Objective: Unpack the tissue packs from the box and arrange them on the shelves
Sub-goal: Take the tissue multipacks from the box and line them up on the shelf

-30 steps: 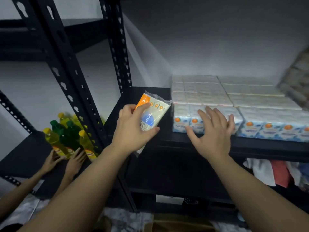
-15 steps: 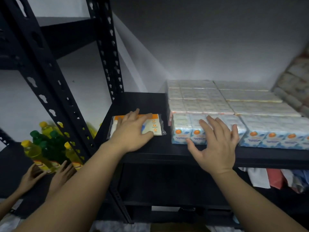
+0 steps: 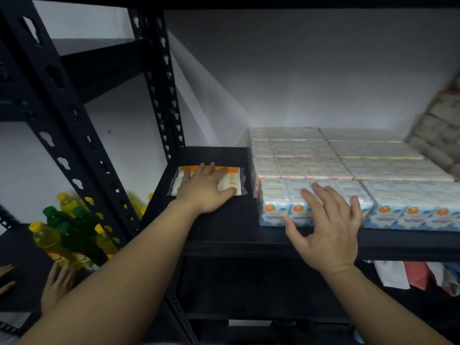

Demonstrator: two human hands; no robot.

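An orange-and-cream tissue pack (image 3: 234, 179) lies flat on the black shelf (image 3: 224, 235), left of the stacked packs. My left hand (image 3: 206, 189) presses down on it with straight fingers. Blue-and-white tissue packs (image 3: 273, 210) with orange dots fill the right of the shelf in rows, several deep. My right hand (image 3: 326, 225) rests with spread fingers against the front left block of these packs. The box is out of view.
Black perforated shelf posts (image 3: 159, 83) rise at left. Yellow and green bottles (image 3: 62, 235) stand on a lower left shelf, where another person's hands (image 3: 58, 282) reach. Folded cloth (image 3: 410, 275) shows under the shelf at right. Wrapped bundles (image 3: 440, 130) lean at far right.
My left hand brought the orange pack down from upright in the air and laid it flat on the shelf, then slid it deeper. The right hand stayed on the blue packs.
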